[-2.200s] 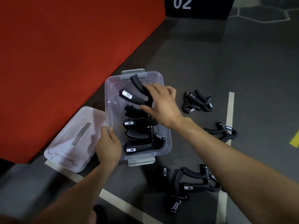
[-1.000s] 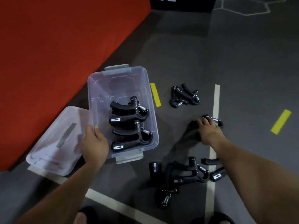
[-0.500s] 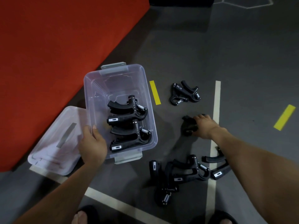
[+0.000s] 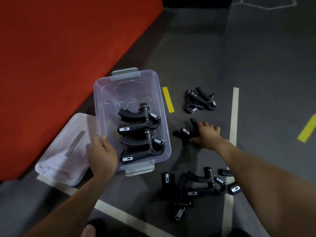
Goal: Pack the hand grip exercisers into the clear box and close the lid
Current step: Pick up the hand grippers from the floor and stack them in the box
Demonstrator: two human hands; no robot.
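1. The clear box (image 4: pixel 159 93) is standing open on the floor (image 4: pixel 256 57) beside the red mat (image 4: pixel 59 48), unmoved since half a second ago, with its lid (image 4: pixel 65 151) lying off against its left side.
2. Two hand grip exercisers (image 4: pixel 139 120) (image 4: pixel 142 148) are lying inside the box, unchanged from before.
3. The right arm is being stretched forward across the white floor line (image 4: pixel 234 117); the right hand (image 4: pixel 206 134) is being closed around a loose exerciser (image 4: pixel 188 131), which is now being tipped up off the floor, further left than a moment earlier.
4. The left hand (image 4: pixel 102 154) is being kept clamped on the box's near left rim, thumb inside, fingers outside.
5. A heap of exercisers (image 4: pixel 198 185) is lying near the right forearm, and a pair (image 4: pixel 199 101) is lying beyond the hand.
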